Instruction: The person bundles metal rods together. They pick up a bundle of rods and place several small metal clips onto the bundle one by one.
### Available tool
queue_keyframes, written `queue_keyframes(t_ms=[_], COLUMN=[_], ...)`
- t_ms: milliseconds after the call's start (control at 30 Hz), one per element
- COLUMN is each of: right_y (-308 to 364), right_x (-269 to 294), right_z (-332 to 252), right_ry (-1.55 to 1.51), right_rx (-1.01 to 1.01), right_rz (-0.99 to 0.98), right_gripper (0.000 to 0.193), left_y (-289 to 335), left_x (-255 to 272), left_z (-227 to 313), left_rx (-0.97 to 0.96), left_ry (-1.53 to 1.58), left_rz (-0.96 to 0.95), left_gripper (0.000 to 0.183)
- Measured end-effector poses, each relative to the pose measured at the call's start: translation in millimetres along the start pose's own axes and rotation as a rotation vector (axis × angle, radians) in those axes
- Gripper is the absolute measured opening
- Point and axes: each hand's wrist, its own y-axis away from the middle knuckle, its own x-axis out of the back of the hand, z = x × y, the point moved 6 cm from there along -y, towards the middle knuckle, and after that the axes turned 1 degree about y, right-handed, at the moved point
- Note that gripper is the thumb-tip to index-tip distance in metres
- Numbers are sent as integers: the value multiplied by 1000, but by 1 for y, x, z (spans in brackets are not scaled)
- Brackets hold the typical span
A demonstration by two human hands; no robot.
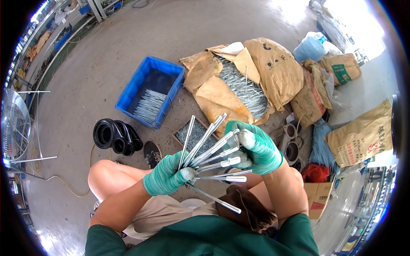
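My left hand [167,174], in a green glove with pale fingertips, is closed around the lower ends of a bunch of slim silvery metal rods [209,150]. The rods fan out up and to the right, with thicker sleeve-like ends; one points down to the right over my lap. My right hand [259,148], gloved alike, has its thumb and fingers closed at the far ends of several rods in the bunch. Its palm side is partly hidden. Beyond my hands, a blue plastic crate [121,102] holds a neat pile of similar rods [149,106].
An opened brown paper sack [218,100] spills loose rods. A shallow tray of small metal parts [197,138] lies beneath my hands. Black rings [104,133] stand left, near a fan [16,123]. More sacks [361,138], a blue water jug [309,48] and a cardboard box [318,198] are right.
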Motion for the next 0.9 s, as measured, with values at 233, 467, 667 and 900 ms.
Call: queue_keyframes(t_ms=[233,467,667,900], right_y=[0,4,4,0], right_x=[9,12,11,19], right_z=[-11,-21,-25,-18], right_ry=[2,203,210,204], right_rx=[68,98,109,143], right_rz=[79,215,223,242], right_gripper=[20,23,21,18], left_y=[6,6,5,4], left_x=[-1,-1,-5,-4], left_z=[-13,-14,-15,-14], left_rx=[117,95,85,124], left_ry=[174,225,221,136], left_rz=[26,88,49,63], left_gripper=[33,33,28,28])
